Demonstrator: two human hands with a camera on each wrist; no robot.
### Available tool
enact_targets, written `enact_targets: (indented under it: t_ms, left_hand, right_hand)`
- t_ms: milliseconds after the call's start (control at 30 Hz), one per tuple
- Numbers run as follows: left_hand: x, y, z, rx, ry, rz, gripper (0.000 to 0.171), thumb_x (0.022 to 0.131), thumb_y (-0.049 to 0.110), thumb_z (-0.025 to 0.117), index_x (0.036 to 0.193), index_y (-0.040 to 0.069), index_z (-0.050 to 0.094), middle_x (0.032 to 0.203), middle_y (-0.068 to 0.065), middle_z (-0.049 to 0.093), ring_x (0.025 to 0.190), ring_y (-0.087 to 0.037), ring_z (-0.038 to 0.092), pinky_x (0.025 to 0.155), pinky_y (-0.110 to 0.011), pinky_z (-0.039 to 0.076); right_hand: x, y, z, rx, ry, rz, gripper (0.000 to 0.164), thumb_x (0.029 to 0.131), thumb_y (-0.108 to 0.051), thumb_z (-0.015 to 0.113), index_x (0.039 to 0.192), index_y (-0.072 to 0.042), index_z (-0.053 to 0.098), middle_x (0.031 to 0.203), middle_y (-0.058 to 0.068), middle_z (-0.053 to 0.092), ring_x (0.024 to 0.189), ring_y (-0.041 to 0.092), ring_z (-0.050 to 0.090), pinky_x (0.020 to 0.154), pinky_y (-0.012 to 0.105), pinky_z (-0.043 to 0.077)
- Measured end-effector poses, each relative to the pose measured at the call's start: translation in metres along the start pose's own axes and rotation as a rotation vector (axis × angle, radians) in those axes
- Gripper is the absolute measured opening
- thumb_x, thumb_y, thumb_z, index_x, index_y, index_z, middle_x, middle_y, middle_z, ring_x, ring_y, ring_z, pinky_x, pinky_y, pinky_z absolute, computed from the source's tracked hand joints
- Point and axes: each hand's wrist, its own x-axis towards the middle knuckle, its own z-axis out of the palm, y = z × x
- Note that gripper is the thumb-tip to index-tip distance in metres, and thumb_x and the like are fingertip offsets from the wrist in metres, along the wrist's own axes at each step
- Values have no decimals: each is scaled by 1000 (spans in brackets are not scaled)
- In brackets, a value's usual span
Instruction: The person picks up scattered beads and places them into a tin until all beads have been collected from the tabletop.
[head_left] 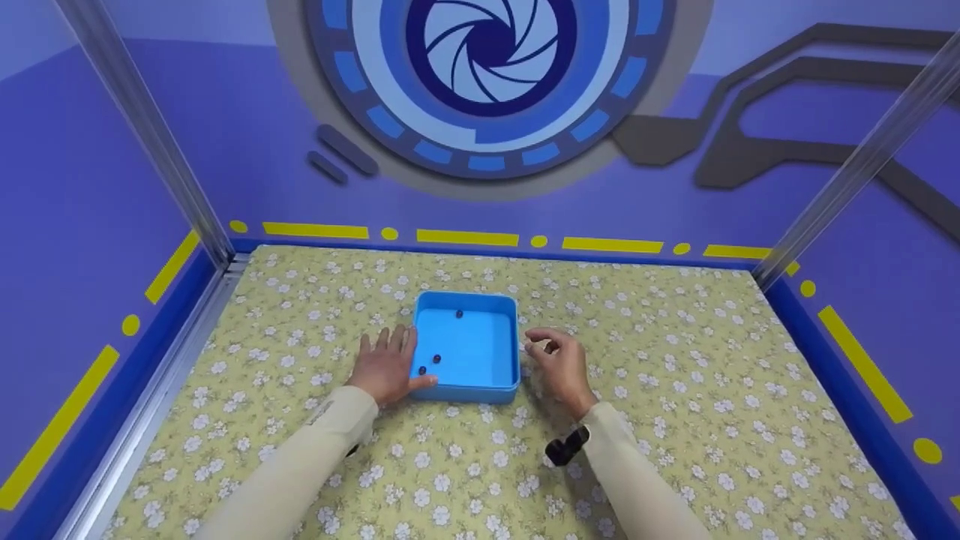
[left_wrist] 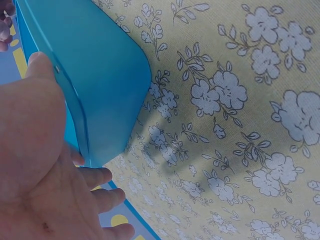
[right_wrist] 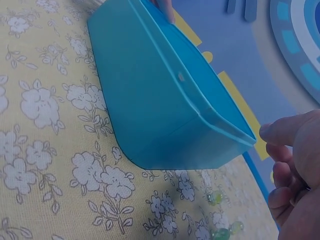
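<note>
In the head view, a blue open-topped box (head_left: 480,394) stands on a flowered cloth, with 3 small dark red beads on its floor, one being a bead (head_left: 459,314) near the back. My left hand (head_left: 386,367) rests on the box's left rim, fingers spread and straight, thumb over the front left corner. Just right of the box is my right hand (head_left: 561,367), apart from the wall, its fingers curled and thumb close to the index finger. A dark spot shows among those fingers; whether it is a bead or shadow is unclear.
Several clear green beads (right_wrist: 220,233) lie on the cloth beside the box in the right wrist view. The flowered cloth (head_left: 675,375) covers the table. Purple panels (head_left: 525,202) and metal posts (head_left: 161,142) enclose its back and sides.
</note>
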Motion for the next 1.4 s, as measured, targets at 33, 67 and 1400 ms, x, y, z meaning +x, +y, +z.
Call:
enact_targets:
  t_ms: [33,67,1400]
  left_hand:
    - [0,0,0,1,0,-1,95,87,69,49,154,6,23,158,-18,26,145,-41,27,115,-64,20]
    - [0,0,0,1,1,-1,95,88,69,49,154,6,23,158,-18,26,145,-41,27,115,-64,20]
    - [3,-1,4,-4,40,11,94,87,68,51,153,5,26,156,-18,31,142,-41,32,112,-64,25]
  right_hand:
    - [0,1,0,0,0,3,17,87,-9,70,103,-14,75,99,4,70,73,15,52,60,24,42]
    - [0,1,0,-1,1,1,17,87,-9,70,103,-14,75,99,4,70,73,15,52,60,24,42]
    - [-4,27,-11,13,-13,6,24,88,-4,68,112,-8,71,110,10,66,76,18,54,63,24,45]
